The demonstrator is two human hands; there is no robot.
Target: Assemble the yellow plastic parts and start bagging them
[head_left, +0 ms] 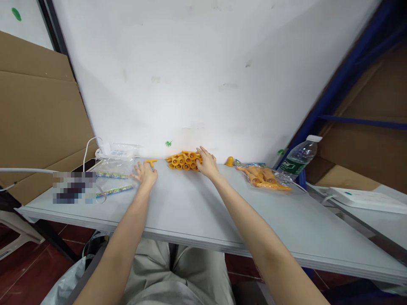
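Observation:
Near the back of the table, a stacked pile of yellow-orange plastic pieces with round, funnel-like mouths faces me. My right hand rests against the pile's right end, its fingers apart and the thumb at the pieces. To the left, my left hand is low over the tabletop with its fingers spread. Just beyond it lies a single orange T-shaped piece, close to the fingertips; whether they touch is unclear. A lone orange cup-like piece sits right of my right hand.
A clear bag of orange pieces lies on the right of the grey table, beside a leaning plastic bottle. Colourful strips and clear plastic packaging are at left. A white wall closes off the back.

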